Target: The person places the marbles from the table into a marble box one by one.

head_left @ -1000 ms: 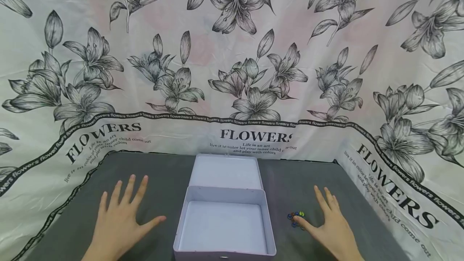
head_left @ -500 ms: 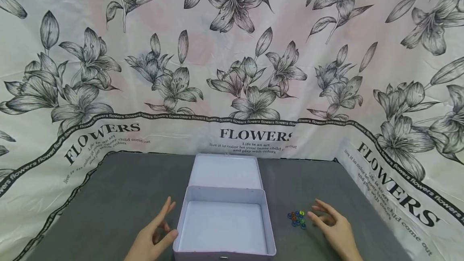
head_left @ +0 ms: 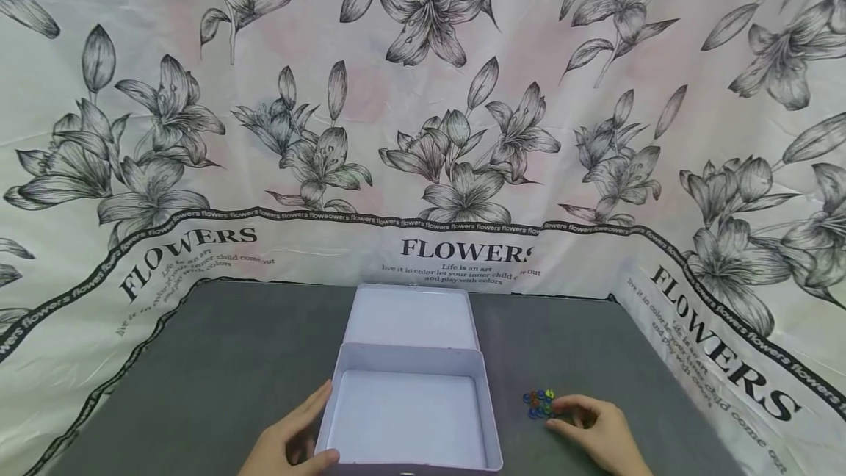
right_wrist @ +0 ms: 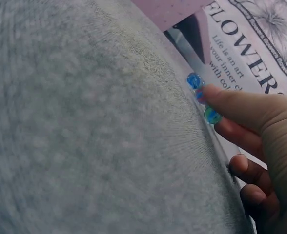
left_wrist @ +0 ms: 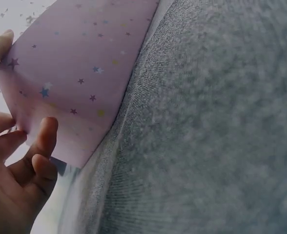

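Note:
An opened pale lilac box [head_left: 490, 417], its lid [head_left: 411, 314] folded back, sits at the front middle of the table. My left hand [head_left: 291, 435] holds its front left corner, index finger along the left rim and thumb at the front edge. The left wrist view shows the star-patterned outside of the box [left_wrist: 80, 73] between thumb and fingers. Right of the box lie several small glass marbles [head_left: 538, 402], mostly blue, some brown, green and yellow. My right hand [head_left: 598, 432] reaches their right edge, thumb and index finger bent and apart. In the right wrist view the thumb tip overlaps marbles [right_wrist: 212, 115].
A dark grey cloth [head_left: 251, 344] covers the table. Behind it and along both sides hangs a white curtain [head_left: 463, 255] with flower drawings and lettering. Its lower hem borders the table's back edge.
My left hand, earlier spread flat left of the box, has moved right onto the box's corner. My right hand has dropped from spread above the marbles to bent fingers beside them. The box stays put.

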`<state>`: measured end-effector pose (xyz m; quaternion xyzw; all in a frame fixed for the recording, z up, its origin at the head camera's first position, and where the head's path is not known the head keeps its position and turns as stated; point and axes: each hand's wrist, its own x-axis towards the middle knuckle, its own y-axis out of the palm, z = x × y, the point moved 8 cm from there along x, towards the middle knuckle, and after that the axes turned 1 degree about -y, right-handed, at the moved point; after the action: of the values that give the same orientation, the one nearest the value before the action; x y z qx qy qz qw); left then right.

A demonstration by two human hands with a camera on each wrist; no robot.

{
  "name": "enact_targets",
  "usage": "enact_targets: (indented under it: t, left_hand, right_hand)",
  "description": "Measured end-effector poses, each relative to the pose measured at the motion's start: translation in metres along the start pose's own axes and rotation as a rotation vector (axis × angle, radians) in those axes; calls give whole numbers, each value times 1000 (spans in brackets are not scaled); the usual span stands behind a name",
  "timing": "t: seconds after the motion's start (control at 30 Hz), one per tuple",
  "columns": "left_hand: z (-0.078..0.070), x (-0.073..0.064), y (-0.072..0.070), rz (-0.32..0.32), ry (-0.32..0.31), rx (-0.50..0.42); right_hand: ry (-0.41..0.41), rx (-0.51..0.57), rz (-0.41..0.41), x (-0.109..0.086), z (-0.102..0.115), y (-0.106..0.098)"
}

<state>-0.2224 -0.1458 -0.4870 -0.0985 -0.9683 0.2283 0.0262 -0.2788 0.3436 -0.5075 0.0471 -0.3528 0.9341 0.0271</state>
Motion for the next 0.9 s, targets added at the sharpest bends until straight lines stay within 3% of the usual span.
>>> enact_targets:
  t: [0.27, 0.5, 0.6, 0.73, 0.9]
  left_hand:
    - [2, 1, 6, 40, 66, 19]
    - [0, 1, 1, -36, 96, 165]
    - [-2, 0, 1, -57, 130, 223]
    - [-4, 0, 1, -61, 156, 234]
    - [-3, 1, 1, -35, 118, 235]
  right_hand:
    - [7, -49, -2, -4, -3, -2]
    - [-16, -74, -23, -1, 0, -2]
    - [-9, -52, -29, -1, 0, -2]
    - [10, 19, -47, 0, -3, -3]
    - [27, 92, -91, 1, -2, -6]
